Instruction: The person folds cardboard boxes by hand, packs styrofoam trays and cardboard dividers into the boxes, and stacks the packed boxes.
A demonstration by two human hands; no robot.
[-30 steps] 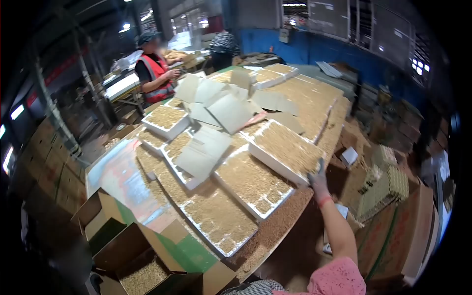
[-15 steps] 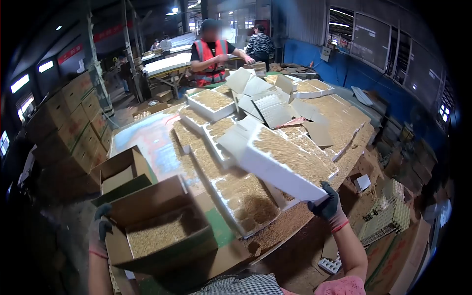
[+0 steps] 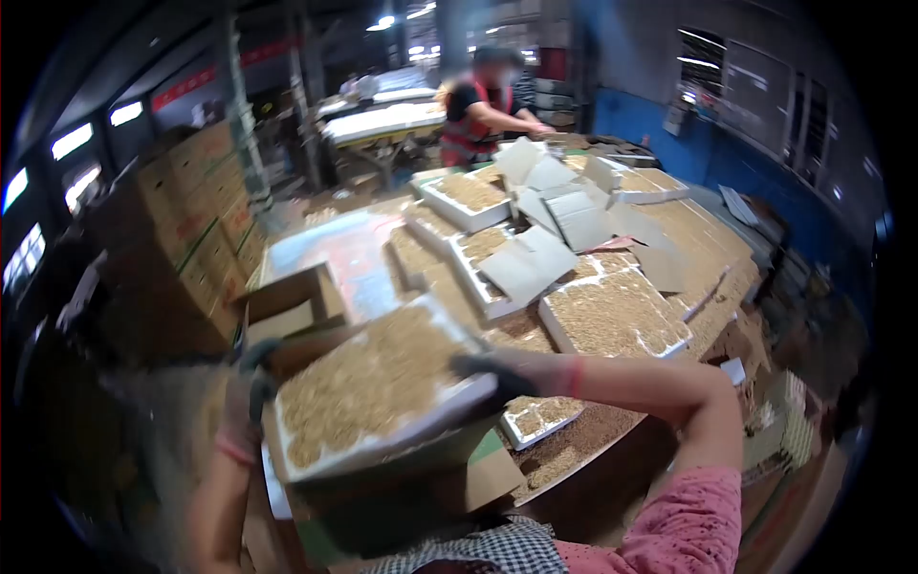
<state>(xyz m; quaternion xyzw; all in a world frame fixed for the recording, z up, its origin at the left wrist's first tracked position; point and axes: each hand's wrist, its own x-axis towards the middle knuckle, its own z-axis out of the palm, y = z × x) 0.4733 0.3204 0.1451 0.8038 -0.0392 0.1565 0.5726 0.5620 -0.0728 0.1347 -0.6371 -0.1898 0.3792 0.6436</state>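
Observation:
A white foam tray point(image 3: 378, 383) filled with light brown, grain-like material is tilted over the mouth of a cardboard box point(image 3: 402, 488). My right hand point(image 3: 492, 373), in a dark glove, grips the tray's right end and is blurred by motion. At the left, my gloved left hand point(image 3: 251, 397) is closed at the box's upper edge, close to the tray's left side. Its fingertips are partly hidden, so whether it also touches the tray is unclear. The tray covers the inside of the box.
More filled foam trays point(image 3: 617, 311) cover the table, with loose cardboard sheets point(image 3: 579, 220) on top. Another open carton point(image 3: 292, 301) stands behind the box. Stacked cartons point(image 3: 196, 225) rise at left. A person in a red vest point(image 3: 478, 115) works across the table.
My right hand has carried the foam tray leftward from the table to above the box. My left hand stays at the box's left side. The view has shifted.

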